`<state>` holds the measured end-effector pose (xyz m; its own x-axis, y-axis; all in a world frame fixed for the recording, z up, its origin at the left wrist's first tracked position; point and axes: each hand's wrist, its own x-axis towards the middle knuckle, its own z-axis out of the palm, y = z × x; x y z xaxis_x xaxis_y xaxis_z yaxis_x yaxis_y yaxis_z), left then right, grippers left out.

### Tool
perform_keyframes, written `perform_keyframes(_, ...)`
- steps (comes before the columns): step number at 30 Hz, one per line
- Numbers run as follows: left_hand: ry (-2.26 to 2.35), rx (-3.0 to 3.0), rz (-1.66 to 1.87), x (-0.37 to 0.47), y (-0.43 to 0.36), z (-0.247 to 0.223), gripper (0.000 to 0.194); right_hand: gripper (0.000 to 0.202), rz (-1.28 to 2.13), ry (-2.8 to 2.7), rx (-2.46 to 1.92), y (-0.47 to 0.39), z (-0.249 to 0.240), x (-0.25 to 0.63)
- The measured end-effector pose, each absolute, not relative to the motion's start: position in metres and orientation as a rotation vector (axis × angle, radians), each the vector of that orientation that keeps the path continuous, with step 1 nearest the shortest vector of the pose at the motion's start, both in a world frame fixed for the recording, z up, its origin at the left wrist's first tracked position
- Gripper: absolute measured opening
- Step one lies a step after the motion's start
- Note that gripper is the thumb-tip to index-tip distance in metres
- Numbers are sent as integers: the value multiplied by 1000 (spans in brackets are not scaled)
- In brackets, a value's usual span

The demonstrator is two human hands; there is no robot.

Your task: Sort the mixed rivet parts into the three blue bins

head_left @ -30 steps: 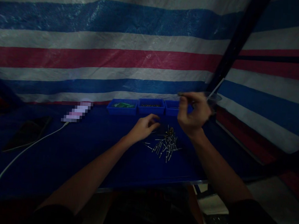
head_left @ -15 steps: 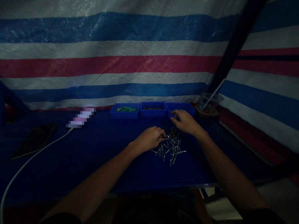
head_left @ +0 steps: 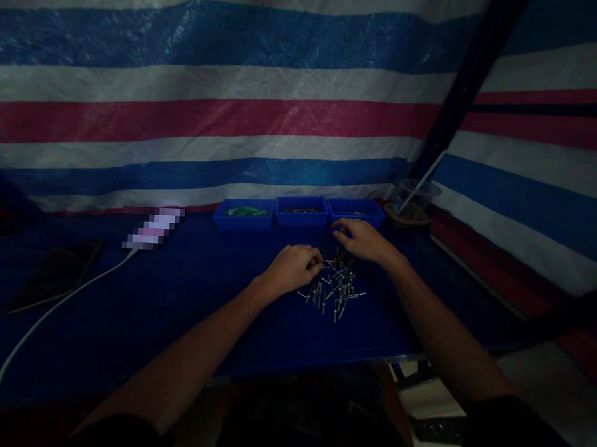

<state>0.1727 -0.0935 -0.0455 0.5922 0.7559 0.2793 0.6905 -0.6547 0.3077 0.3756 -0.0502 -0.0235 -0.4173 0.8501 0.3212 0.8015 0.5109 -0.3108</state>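
Many thin silver metal pieces (head_left: 338, 289) lie in a loose pile on the blue table (head_left: 272, 335), with some darker bits at the pile's far end. At the pile's left edge is my left hand (head_left: 296, 267), its fingers curled together; what they hold, if anything, is too small to name. My right hand (head_left: 360, 240) hovers at the far side of the pile, in front of the right blue tray (head_left: 356, 220), thumb and fingers apart with nothing visible between them.
Along the back stand a left blue tray (head_left: 243, 224) with green contents and a middle blue tray (head_left: 301, 219) of small parts. A clear cup (head_left: 414, 197) with a white stick is at the back right. To the left lie a lit phone (head_left: 154, 229), its white cable and a dark tablet (head_left: 55, 276).
The whole view has shifted slightly. My right hand has come down a little from the right tray towards the pile. My left hand remains beside the pile.
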Motion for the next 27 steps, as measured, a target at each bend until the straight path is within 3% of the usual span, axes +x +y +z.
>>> perform_keyframes(6,1319,2737,572,190,-97,-44,20,24,210,-2347,-1365,-49,-27,376)
perform_keyframes(10,1288,2766,527,195,-96,-46,12,24,207,-2384,-1333,-52,-29,370)
perform_keyframes(17,1276,2195,902,170,-81,-31,21,20,336,-2149,-1030,-67,-30,344)
perform_keyframes(27,1029,1771,1043,159,-78,-29,24,10,-126,-2223,-853,-81,-20,335)
